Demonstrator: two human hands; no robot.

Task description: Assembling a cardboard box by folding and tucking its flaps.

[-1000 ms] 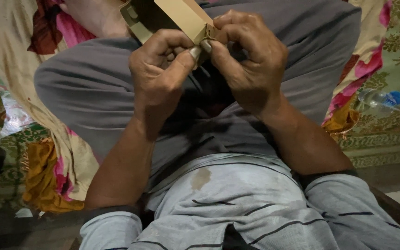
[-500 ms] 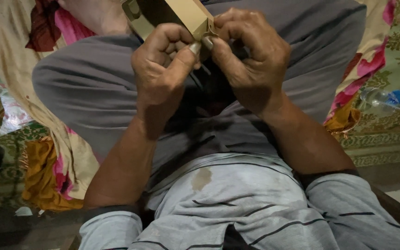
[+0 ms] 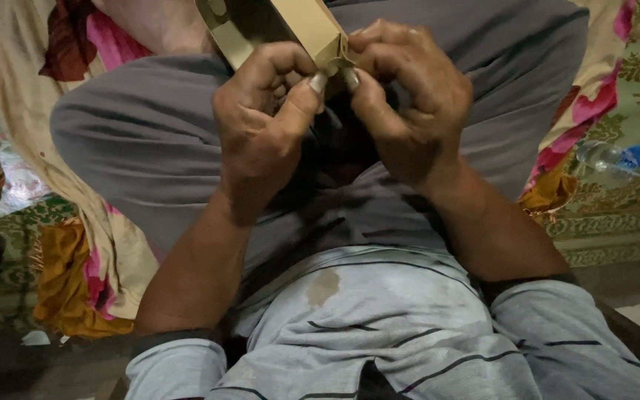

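Two hands raised close above a grey cushion [image 3: 150,141]: left hand [image 3: 264,133] and right hand [image 3: 401,104] both pinching the corner of a tan cardboard box [image 3: 298,26], thumbs pressed together; clear plastic bottle [image 3: 612,158] lying well apart at right

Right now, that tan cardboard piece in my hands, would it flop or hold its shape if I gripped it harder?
The tan cardboard piece looks thin and folded, so it probably holds flat panels but creases easily. The left hand and right hand pinch one corner with fingertips alone, suggesting it is light. Its corner already looks crumpled.
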